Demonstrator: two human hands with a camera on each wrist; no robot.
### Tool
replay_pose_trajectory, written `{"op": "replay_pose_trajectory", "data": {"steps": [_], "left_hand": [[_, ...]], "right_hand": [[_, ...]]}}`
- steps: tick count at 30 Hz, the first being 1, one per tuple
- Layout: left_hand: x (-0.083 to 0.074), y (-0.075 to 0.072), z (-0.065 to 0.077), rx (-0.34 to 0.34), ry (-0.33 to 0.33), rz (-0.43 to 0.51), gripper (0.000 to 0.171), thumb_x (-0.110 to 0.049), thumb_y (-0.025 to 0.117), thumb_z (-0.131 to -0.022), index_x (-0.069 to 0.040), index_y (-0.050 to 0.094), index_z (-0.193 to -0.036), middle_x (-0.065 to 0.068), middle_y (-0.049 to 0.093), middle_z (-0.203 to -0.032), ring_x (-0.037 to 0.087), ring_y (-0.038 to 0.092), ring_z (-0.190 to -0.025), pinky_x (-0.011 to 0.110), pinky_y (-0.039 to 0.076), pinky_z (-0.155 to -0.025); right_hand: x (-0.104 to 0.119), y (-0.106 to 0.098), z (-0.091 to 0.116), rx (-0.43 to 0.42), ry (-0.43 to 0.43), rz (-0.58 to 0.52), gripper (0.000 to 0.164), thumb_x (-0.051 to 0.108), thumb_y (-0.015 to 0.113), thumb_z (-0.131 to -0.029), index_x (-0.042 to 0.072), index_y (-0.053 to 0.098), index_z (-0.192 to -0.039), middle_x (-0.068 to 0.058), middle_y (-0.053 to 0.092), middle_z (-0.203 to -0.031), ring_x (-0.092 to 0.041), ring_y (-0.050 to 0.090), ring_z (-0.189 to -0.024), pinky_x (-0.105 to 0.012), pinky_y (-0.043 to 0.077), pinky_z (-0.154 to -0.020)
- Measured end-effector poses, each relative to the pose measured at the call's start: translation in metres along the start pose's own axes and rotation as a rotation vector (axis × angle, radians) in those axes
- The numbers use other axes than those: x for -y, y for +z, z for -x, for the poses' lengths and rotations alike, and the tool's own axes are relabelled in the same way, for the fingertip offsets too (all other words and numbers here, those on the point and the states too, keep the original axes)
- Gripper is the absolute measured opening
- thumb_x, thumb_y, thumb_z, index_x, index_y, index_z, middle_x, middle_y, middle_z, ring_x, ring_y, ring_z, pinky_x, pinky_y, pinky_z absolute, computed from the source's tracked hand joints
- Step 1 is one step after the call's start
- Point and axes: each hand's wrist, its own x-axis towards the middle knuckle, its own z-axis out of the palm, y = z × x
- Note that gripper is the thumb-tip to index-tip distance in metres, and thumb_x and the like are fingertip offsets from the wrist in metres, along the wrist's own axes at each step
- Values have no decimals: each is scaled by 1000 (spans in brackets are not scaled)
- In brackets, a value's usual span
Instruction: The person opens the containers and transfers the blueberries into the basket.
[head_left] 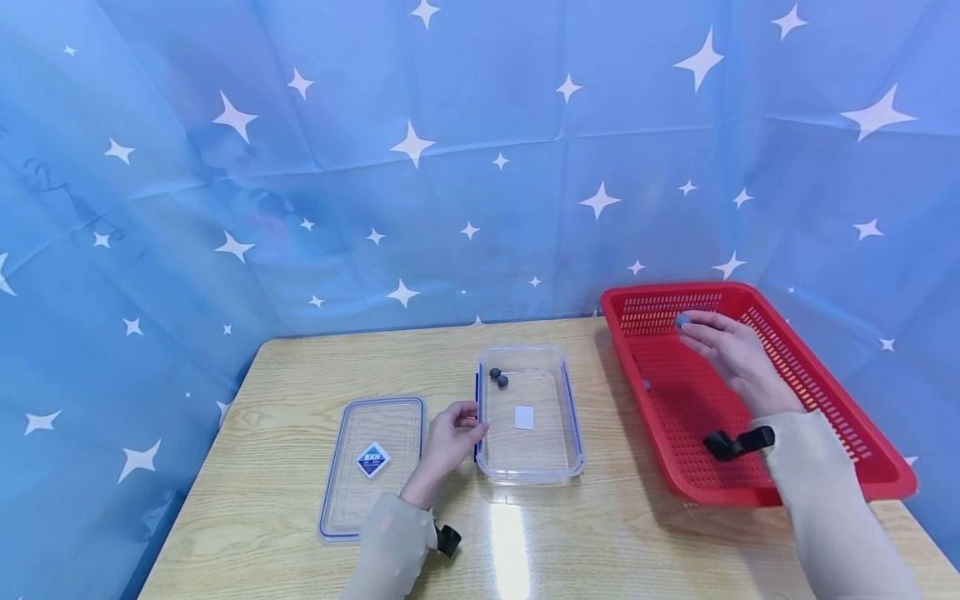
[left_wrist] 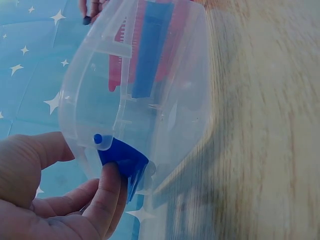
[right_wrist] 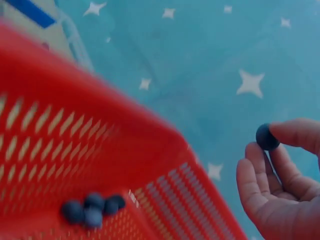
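My left hand (head_left: 450, 437) pinches the left side of a clear plastic food container (head_left: 536, 450), which stands on the table. In the left wrist view its thumb is at the rim and its fingers touch a blue latch (left_wrist: 125, 157). Two blueberries (head_left: 495, 373) lie in the container's far left corner. My right hand (head_left: 727, 354) is above the red basket (head_left: 645, 400), pinching a single blueberry (right_wrist: 267, 136) between thumb and fingertips. Several more blueberries (right_wrist: 93, 202) sit in the basket against its wall, as the right wrist view shows; the head view mostly hides them.
A clear lid with a blue seal (head_left: 390, 500) and a blue-white label lies left of the container. Bare wooden table (head_left: 600, 533) separates the container from the basket. A blue star-patterned curtain (head_left: 337, 208) hangs behind the table.
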Motion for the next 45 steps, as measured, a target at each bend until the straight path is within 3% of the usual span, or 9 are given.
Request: {"op": "replay_pose_trajectory", "data": {"steps": [12,26,34,41,45], "left_hand": [[0,-1,0,-1,-2,-1,36,-8,67,-83,6,58,-115,15,65,-96,26,62,-91,25,52,-72],[-1,0,0,-2,-7,6,35,-7,67,-83,6,59,-114,14,64,-97,25,61,-91,27,53,-73],[-1,0,1,-2,-4,5,35,-7,67,-83,6,58,-115,15,64,-98,26,61,-92,27,53,-73],[-1,0,1,-5,-1,1,35,-6,67,-83,6,58,-114,14,65,-97,26,61,-91,25,53,-71],[-1,0,1,-5,4,-7,35,-6,67,-83,6,59,-114,14,65,-97,26,62,-91,25,53,-71]], "right_hand": [[-15,-33,-1,-83,67,71,15,4,60,-90,13,71,-95,6,69,-89,-5,66,-82,-19,54,-71],[-17,-36,0,-138,104,199,11,14,63,-89,24,67,-90,11,68,-85,-1,65,-79,-15,52,-69],[-13,-16,3,-68,38,178,14,13,60,-91,19,64,-103,10,69,-90,-2,65,-84,-14,51,-73],[-12,14,-2,-21,4,68,17,5,59,-91,16,71,-94,3,70,-91,-7,67,-83,-19,53,-73],[-14,29,-5,-2,-2,75,16,5,58,-91,14,70,-95,3,70,-91,-7,67,-83,-19,53,-73]]}}
